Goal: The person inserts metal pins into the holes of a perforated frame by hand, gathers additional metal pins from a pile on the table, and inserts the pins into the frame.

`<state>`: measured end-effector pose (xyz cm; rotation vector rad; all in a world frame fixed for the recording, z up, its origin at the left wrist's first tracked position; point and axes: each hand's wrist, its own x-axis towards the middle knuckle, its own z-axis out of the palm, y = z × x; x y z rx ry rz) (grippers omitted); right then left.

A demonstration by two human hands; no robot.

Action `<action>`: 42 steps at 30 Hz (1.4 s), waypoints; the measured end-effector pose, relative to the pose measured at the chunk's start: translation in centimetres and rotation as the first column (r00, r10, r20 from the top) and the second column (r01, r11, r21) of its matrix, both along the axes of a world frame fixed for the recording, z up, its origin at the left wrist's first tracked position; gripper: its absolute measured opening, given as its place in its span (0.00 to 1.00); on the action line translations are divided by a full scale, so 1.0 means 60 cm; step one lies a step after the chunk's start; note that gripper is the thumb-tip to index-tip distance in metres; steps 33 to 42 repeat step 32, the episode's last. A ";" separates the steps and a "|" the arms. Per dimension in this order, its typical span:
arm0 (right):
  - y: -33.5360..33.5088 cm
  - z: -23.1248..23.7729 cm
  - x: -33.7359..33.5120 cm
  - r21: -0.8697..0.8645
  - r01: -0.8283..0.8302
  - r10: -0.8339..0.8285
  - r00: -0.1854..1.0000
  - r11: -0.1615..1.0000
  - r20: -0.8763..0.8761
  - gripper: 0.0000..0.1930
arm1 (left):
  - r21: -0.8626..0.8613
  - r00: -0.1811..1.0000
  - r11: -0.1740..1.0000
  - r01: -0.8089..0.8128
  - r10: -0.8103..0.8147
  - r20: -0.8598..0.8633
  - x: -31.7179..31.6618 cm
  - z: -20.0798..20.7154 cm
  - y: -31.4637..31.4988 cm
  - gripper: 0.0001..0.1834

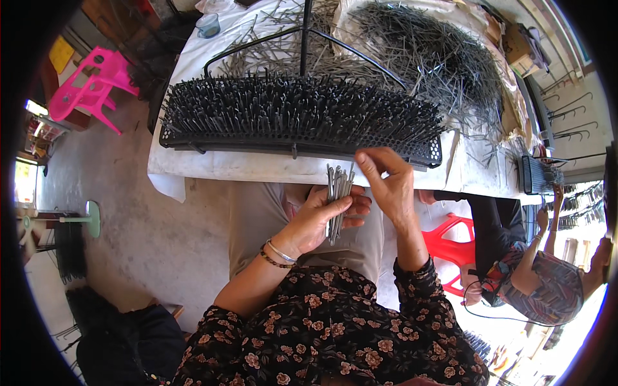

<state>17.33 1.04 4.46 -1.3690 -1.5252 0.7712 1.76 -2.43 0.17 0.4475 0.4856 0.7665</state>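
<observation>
My left hand [315, 219] is wrapped round a bundle of thin grey metal rods [338, 199], which it holds upright above my lap. Just right of the bundle's top is my right hand [391, 183], its thumb and forefinger brought together at the table's front edge. Whatever those fingertips hold, if anything, is too small to make out. Directly ahead, a long black perforated rack [257, 143] stands on the table, densely filled with dark metal rods [283, 109] standing on end. The rack's front right holes show bare.
Loose rods [431, 58] lie heaped on the white-covered table [212, 168] behind the rack. A black metal frame [304, 38] rises there. A small cup [208, 26] sits at the far left. To the right, another person [544, 283] works at a smaller rack [534, 175] beside a red stool [450, 241].
</observation>
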 end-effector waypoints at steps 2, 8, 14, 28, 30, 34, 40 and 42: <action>-0.008 0.000 0.002 -0.173 -0.092 0.088 0.996 0.981 -0.030 0.11 | 0.028 1.000 1.000 0.011 -0.011 -0.012 0.001 0.006 -0.002 0.16; -0.001 -0.008 0.030 -0.281 -0.101 0.020 0.960 0.954 -0.278 0.11 | 0.076 0.996 0.996 0.054 -0.049 -0.074 0.006 0.008 -0.006 0.18; 0.026 0.020 0.050 -0.066 0.156 -0.169 0.894 0.986 -0.416 0.10 | 0.006 0.996 0.998 0.055 -0.054 -0.072 0.004 -0.012 -0.007 0.19; 0.090 -0.001 0.029 0.425 0.176 -0.237 0.967 0.888 0.095 0.07 | -0.094 0.995 0.991 0.097 -0.096 0.018 0.010 -0.013 -0.008 0.19; 0.095 -0.009 0.029 0.543 0.073 -0.264 0.922 0.837 0.283 0.07 | -0.098 0.995 0.990 0.100 -0.100 0.011 0.009 -0.014 -0.008 0.19; 0.089 -0.001 0.029 0.517 -0.030 -0.261 0.838 0.855 0.479 0.07 | -0.102 0.995 0.990 0.101 -0.101 0.004 0.009 -0.014 -0.009 0.19; 0.089 -0.001 0.029 0.517 -0.030 -0.261 0.838 0.855 0.479 0.07 | -0.102 0.995 0.990 0.101 -0.101 0.004 0.009 -0.014 -0.009 0.19; 0.089 -0.001 0.029 0.517 -0.030 -0.261 0.838 0.855 0.479 0.07 | -0.102 0.995 0.990 0.101 -0.101 0.004 0.009 -0.014 -0.009 0.19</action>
